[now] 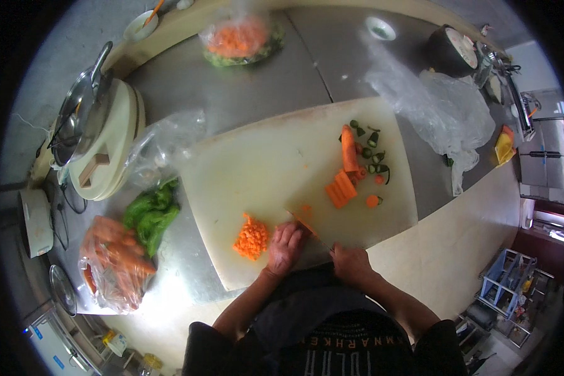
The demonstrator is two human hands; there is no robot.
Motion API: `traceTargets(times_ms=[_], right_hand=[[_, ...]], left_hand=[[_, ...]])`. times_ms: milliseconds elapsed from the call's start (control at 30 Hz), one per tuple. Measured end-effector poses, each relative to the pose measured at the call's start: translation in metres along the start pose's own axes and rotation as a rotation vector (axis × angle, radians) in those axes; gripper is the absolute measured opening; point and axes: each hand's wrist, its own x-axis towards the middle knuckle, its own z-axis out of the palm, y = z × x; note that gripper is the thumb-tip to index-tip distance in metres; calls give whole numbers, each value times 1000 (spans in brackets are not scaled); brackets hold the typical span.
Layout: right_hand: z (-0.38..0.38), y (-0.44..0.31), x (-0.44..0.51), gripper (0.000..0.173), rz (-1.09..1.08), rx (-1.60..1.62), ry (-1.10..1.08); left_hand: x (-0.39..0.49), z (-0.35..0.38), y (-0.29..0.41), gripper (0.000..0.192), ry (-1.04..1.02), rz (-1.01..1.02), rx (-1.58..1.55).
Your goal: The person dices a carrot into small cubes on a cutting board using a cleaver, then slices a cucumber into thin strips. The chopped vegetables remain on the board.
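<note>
My right hand (352,264) grips a kitchen knife (317,234) by its handle, and the blade slants up and left over the white cutting board (263,169). Bits of orange cling along the blade. My left hand (284,246) has its fingers curled down on the board against the blade; whatever lies beneath them is hidden. Just left of that hand is a heap of diced carrot (251,238). Carrot slices (341,189) lean together farther right, below a peeled carrot (349,148). Green pepper stem ends (372,139) and small carrot ends (372,201) lie scattered beside them.
On the steel counter left of the board are green peppers (155,211), a plastic bag of carrots (115,263) and stacked round boards (105,164). A bag of cut vegetables (239,40) stands behind. Crumpled clear plastic (442,108) and a dark pot (451,51) are at right.
</note>
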Motion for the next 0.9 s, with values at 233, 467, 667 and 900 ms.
traceTargets(times_ms=[233,467,667,900], right_hand=[[-19,0,-13,14,172,72,-296],[21,3,-4,17,-47,4,76],[10,2,-2,17,-67,11,86],[-19,-8,-13,17,117,92,-135]], left_hand=[[-5,3,0,25,-2,-38,-37],[-4,-2,0,24,2,-55,-65],[-8,-6,1,21,11,-17,-1],[-10,-5,-2,20,29,28,-14]])
